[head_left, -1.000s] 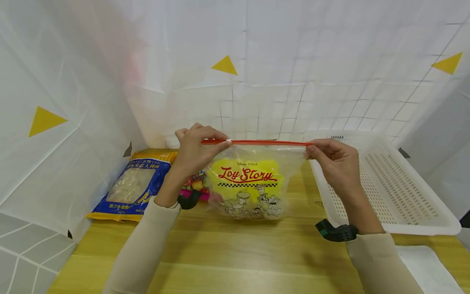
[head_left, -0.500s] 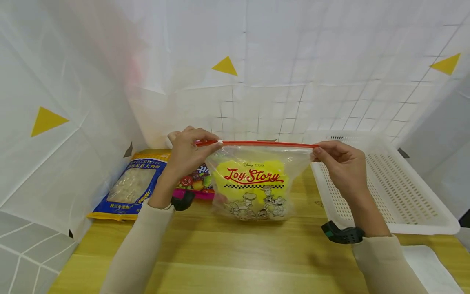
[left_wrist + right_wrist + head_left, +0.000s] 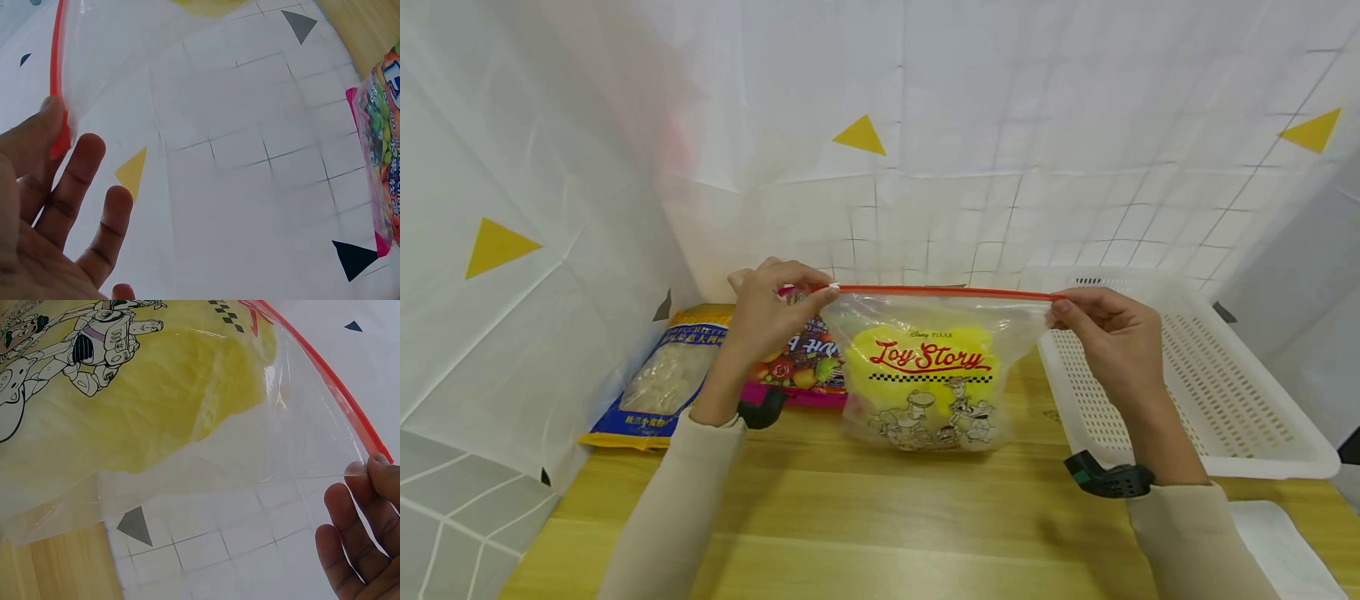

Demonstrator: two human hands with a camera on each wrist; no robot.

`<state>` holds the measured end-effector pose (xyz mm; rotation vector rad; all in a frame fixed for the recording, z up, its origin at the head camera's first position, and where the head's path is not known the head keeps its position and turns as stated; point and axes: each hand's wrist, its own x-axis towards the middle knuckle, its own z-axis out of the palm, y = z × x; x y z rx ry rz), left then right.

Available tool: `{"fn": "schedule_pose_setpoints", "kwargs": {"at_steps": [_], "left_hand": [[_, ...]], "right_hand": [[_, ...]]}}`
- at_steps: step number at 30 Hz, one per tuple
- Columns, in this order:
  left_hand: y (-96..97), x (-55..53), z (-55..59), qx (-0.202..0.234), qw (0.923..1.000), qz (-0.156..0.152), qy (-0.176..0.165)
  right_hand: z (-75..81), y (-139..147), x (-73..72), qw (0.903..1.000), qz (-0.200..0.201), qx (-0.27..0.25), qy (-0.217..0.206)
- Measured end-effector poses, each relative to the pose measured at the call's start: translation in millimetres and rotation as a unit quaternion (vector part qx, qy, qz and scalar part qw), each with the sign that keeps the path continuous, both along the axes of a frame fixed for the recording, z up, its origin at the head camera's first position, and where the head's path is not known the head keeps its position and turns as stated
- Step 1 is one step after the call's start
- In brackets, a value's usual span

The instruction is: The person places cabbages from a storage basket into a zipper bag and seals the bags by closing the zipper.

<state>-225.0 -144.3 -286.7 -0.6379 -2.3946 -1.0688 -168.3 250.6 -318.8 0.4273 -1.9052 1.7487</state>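
Between both hands hangs a clear zipper bag (image 3: 925, 383) printed with "Toy Story", a yellow mass showing through it. Along its top runs a red zip strip (image 3: 940, 292) with a white slider (image 3: 834, 287) near the left end. My left hand (image 3: 771, 312) pinches the strip at the slider between thumb and finger. In the left wrist view, the other fingers of the left hand (image 3: 69, 200) spread apart. My right hand (image 3: 1112, 342) pinches the top right corner. The right wrist view shows the right hand's (image 3: 362, 531) thumb and finger on the strip's end.
Behind the left hand lies a colourful candy bag (image 3: 805, 362) with pink edges. A blue and yellow pasta bag (image 3: 666, 375) lies further left. At right stands a white perforated basket (image 3: 1225, 392), and a white sheet (image 3: 1273, 533) sits near the table's (image 3: 880, 517) front right.
My left hand has moved left along with the slider. The right hand has shifted right, and the zipper bag has drifted slightly right, uncovering more of the candy bag.
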Motion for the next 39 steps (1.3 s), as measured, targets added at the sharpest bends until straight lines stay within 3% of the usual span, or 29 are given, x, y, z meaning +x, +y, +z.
{"fn": "schedule_pose_setpoints", "kwargs": {"at_steps": [7,10,15,19,22,25,29,32,34,39], "left_hand": [[-3.6,-1.9,-0.7,0.010,0.9997,0.001,-0.020],[-3.4,-1.4,-3.3,0.031,0.9982,0.001,-0.050],[-5.6,-2.0,-12.4,0.086,0.9907,-0.018,-0.104],[-9.3,-3.3,-18.3,0.110,0.9861,-0.038,-0.119],[-10.0,-3.7,-23.5,0.138,0.9803,-0.060,-0.128],[-8.1,-4.5,-31.7,0.177,0.9693,-0.090,-0.145],[-2.0,-5.5,-49.4,0.233,0.9422,-0.148,-0.190],[3.3,-5.1,-67.4,0.270,0.9179,-0.189,-0.221],[7.2,-4.1,-80.0,0.281,0.9065,-0.214,-0.231],[21.7,0.7,-107.7,0.269,0.8955,-0.244,-0.258]], "right_hand": [[-0.1,1,0.9,0.9999,0.000,-0.017,0.003],[-1.0,-1,1.1,0.9998,-0.007,-0.016,-0.003],[-3.7,-1,2.4,0.9996,0.017,-0.017,-0.014],[-6.6,-4,4.7,0.9977,0.018,0.021,-0.062],[-9.7,-9,5.9,0.9894,0.000,0.076,-0.123],[-15.1,-18,5.8,0.9724,-0.012,0.133,-0.191],[-28.8,-29,5.8,0.9541,0.010,0.168,-0.248],[-41.3,-34,5.7,0.9554,0.037,0.158,-0.247],[-48.2,-38,5.4,0.9585,0.052,0.152,-0.236],[-58.5,-45,7.9,0.9617,0.058,0.161,-0.214]]}}
